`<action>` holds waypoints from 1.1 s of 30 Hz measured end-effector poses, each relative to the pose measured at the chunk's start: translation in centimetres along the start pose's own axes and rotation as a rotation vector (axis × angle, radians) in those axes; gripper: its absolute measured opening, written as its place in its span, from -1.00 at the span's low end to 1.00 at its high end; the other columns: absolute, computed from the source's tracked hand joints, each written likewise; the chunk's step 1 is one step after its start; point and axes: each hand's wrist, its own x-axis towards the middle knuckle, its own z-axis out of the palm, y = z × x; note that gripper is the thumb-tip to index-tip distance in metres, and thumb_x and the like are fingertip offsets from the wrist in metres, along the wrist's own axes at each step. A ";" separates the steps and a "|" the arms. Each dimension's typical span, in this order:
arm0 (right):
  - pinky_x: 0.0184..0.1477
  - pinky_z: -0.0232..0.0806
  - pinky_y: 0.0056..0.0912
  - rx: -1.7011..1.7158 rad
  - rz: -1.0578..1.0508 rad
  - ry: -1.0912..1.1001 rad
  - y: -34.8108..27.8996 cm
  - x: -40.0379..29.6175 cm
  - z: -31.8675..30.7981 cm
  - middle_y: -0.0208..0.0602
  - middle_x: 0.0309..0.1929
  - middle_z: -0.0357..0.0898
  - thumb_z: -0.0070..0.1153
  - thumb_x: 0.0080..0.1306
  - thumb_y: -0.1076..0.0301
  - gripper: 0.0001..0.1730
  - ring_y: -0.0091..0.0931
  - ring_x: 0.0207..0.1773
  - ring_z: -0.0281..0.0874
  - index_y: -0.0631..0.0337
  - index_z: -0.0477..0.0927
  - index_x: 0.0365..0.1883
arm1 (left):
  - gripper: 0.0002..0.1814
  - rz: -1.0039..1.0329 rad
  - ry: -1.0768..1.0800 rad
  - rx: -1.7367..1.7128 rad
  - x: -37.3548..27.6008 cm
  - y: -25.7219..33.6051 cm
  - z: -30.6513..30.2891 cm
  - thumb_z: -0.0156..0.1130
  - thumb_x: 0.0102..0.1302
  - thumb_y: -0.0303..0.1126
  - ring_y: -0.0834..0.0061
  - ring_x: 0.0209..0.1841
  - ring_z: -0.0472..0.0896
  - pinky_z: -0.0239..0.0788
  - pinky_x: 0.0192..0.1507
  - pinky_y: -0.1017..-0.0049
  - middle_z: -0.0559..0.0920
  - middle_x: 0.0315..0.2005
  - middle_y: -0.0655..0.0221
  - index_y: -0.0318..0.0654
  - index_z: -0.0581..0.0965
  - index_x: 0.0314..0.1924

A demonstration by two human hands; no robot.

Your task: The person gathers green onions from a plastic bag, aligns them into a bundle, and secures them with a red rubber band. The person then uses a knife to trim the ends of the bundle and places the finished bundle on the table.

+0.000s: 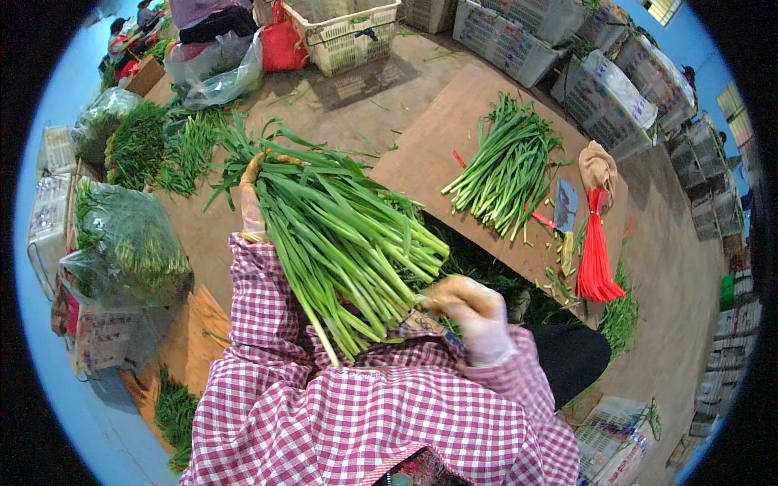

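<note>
A large bunch of garlic chives (346, 237) lies across my lap and left forearm, its pale cut ends towards me and to the right. My left hand (254, 182), in a thin stained glove, is curled around the leafy end. By the stem ends, my gloved right hand (471, 313) is blurred, with bent fingers; whether it pinches a stalk is unclear. A second pile of chives (507, 167) rests on a brown board (419, 133). Beside that pile lie a broad-bladed knife (566, 206) with a wrapped handle and a bundle of red ties (597, 255) bound at a tan cloth top.
Plastic bags of greens (130, 243) and heaped greens (137, 146) stand at left. A cream plastic basket (349, 45) and red bag (282, 42) are ahead, near a seated person (213, 18). Stacked crates (507, 39) line the right. Trimmings lie under the board's near edge.
</note>
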 end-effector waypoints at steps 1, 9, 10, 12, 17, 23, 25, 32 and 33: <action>-0.26 0.43 -0.44 0.281 0.159 -0.096 0.2 -1.3 -1.9 -0.23 -0.39 0.61 0.13 0.25 0.45 -0.86 -0.40 -0.34 0.61 0.26 0.69 -0.29 | -0.75 -0.013 -0.005 -0.036 0.0 0.1 -0.5 0.05 0.41 -0.27 0.28 -0.30 0.66 0.60 -0.24 0.27 0.67 -0.28 0.21 -0.28 0.56 -0.10; -0.03 0.45 -0.33 -0.580 -0.319 0.133 -4.4 0.9 -6.1 -0.16 -0.15 0.66 0.21 0.16 0.47 -0.72 -0.28 -0.11 0.63 0.21 0.66 -0.12 | -0.72 -0.069 -0.035 -0.052 0.2 -0.2 0.4 -0.01 0.43 -0.24 0.24 -0.27 0.66 0.58 -0.17 0.22 0.67 -0.31 0.21 -0.26 0.56 -0.13; 0.01 0.42 -0.29 -0.759 -0.448 0.110 -6.0 3.0 -4.5 -0.18 -0.04 0.62 0.27 0.08 0.45 -0.58 -0.25 -0.04 0.59 0.19 0.60 -0.02 | -0.74 -0.098 0.009 -0.059 0.0 0.4 0.6 -0.01 0.43 -0.24 0.22 -0.25 0.65 0.56 -0.15 0.19 0.66 -0.34 0.23 -0.25 0.56 -0.15; 0.09 0.32 -0.22 -0.964 -0.547 -0.003 -7.1 6.4 -1.5 -0.27 0.01 0.55 0.28 0.01 0.41 -0.43 -0.29 0.14 0.47 0.13 0.52 0.07 | -0.75 -0.115 0.009 -0.082 -0.1 0.6 1.2 -0.02 0.43 -0.26 0.19 -0.23 0.64 0.55 -0.13 0.16 0.65 -0.36 0.22 -0.25 0.55 -0.15; -0.12 0.26 -0.34 -0.978 -0.681 -0.142 -4.2 6.5 0.1 -0.51 -0.36 0.52 0.18 0.12 0.28 -0.90 -0.46 -0.15 0.51 -0.05 0.59 -0.36 | -0.46 0.178 -0.173 0.329 2.7 -0.5 -6.5 0.24 0.33 -0.28 0.31 -0.10 0.66 0.64 -0.09 0.27 0.60 -0.02 0.16 -0.29 0.35 0.25; -0.29 0.43 -0.23 -0.331 -0.056 -0.642 1.9 -1.5 -8.4 -0.27 -0.33 0.66 0.17 0.26 0.14 -0.75 -0.29 -0.29 0.63 0.12 0.69 -0.29 | -0.63 0.123 -0.156 0.103 2.0 -1.2 -5.0 0.04 0.40 -0.49 0.33 -0.17 0.68 0.67 -0.18 0.32 0.61 -0.02 0.19 -0.28 0.42 0.20; -0.16 0.48 -0.29 -0.950 0.186 -0.443 1.9 -1.6 -9.9 -0.13 -0.20 0.66 0.15 0.27 0.15 -0.68 -0.28 -0.21 0.65 0.18 0.68 -0.16 | -0.63 0.151 -0.218 0.064 1.4 -0.8 -4.5 0.04 0.40 -0.49 0.34 -0.17 0.68 0.66 -0.16 0.32 0.61 -0.02 0.20 -0.28 0.42 0.19; -0.09 0.43 -0.46 -0.242 0.089 0.025 0.4 9.9 -2.2 -0.14 -0.22 0.69 0.21 0.25 0.20 -0.64 -0.49 -0.17 0.64 0.33 0.67 -0.15 | -0.65 0.230 -0.151 0.230 1.7 -0.9 -4.2 0.08 0.39 -0.43 0.32 -0.13 0.66 0.63 -0.11 0.30 0.60 -0.01 0.26 -0.29 0.45 0.15; -0.11 0.43 -0.48 -0.298 0.103 0.000 0.7 10.8 -0.9 -0.16 -0.24 0.70 0.24 0.23 0.24 -0.66 -0.54 -0.19 0.63 0.35 0.67 -0.16 | -0.70 0.233 -0.135 0.233 1.7 -0.7 -4.2 0.06 0.39 -0.47 0.30 -0.13 0.66 0.63 -0.11 0.29 0.61 -0.03 0.26 -0.29 0.49 0.10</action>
